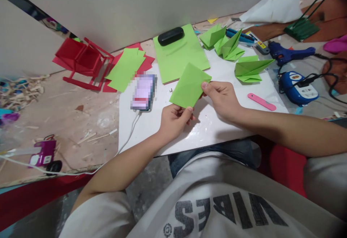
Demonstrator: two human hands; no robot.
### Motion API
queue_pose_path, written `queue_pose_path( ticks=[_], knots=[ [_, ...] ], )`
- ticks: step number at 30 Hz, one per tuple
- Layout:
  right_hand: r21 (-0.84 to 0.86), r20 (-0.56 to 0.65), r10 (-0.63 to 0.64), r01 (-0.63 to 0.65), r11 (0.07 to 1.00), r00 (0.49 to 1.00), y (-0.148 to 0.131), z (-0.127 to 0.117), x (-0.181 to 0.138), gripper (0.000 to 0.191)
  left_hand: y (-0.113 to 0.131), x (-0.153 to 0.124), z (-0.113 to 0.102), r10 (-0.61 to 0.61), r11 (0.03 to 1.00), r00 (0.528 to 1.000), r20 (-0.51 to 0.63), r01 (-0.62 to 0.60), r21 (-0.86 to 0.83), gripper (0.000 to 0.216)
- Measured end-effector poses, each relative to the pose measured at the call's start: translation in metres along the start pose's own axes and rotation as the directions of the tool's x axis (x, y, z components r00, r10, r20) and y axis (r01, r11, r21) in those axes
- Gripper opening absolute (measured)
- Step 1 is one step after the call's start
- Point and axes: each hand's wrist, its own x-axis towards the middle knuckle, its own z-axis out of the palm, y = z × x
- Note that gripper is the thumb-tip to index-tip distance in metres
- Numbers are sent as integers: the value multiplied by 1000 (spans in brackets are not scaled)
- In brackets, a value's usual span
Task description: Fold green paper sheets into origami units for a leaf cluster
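A folded piece of green paper is held up above the white board, tilted toward me. My left hand pinches its lower edge, thumb on top and fingers curled beneath. At its right corner, my right hand grips it between thumb and fingers. Behind it lies a stack of green paper with a black case on top. Several folded green paper shapes stand at the board's back right. A phone with a white cable lies left of my hands.
A pink craft knife rests on the board's right. Beyond are a blue glue gun and a blue power socket with cords. Left are green paper sheets, a small red chair, a purple device and wood scraps.
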Motion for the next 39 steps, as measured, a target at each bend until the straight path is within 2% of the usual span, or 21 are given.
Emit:
queue_pose_path(
  ticks=[13, 15, 17, 19, 21, 23, 26, 29, 32, 36, 39],
  knots=[
    [-50, -78, -68, 65, 997, 995, -6, -7, 13, 68, -4, 4, -4, -31, 997, 998, 61, 36, -73, 59],
    [1, -41, -39, 39, 999, 998, -6, -6, 11, 67, -6, 5, -3, -46, 994, 996, 80, 53, -91, 63],
    [45, 54, 29, -31, 999, 998, -5, -4, 7, 66, -8, 7, -3, -43, 994, 993, 108, 53, -91, 66],
    [63, 128, 98, -107, 992, 987, -2, -1, 2, 64, -11, 8, -3, -21, 997, 992, 127, 30, -69, 65],
    [65, 146, 116, -126, 990, 982, 1, 0, -1, 63, -13, 10, -4, 19, 999, 995, 102, -14, -50, 61],
    [27, 130, 87, -91, 995, 988, 3, -2, 0, 61, -14, 12, -7, 80, 996, 996, 33, -78, -45, 57],
    [-148, 108, 14, 2, 989, 994, 6, -9, 4, 58, -14, 16, -12, 164, 985, 983, -85, -167, -37, 47],
    [-294, 113, -48, 80, 952, 992, 8, -14, 7, 53, -16, 21, -16, 189, 980, 972, -142, -195, -33, 38],
    [-273, 145, -75, 112, 955, 987, 8, -15, 6, 53, -18, 23, -17, 222, 974, 964, -147, -225, -4, 31],
    [-170, 175, -74, 105, 980, 982, 6, -11, 2, 58, -18, 21, -16, 280, 956, 958, -68, -271, 116, 24],
    [-224, 187, -56, 98, 970, 981, 3, -10, -1, 67, -15, 18, -17, 324, 932, 946, -28, -314, 180, 24]
  ],
)
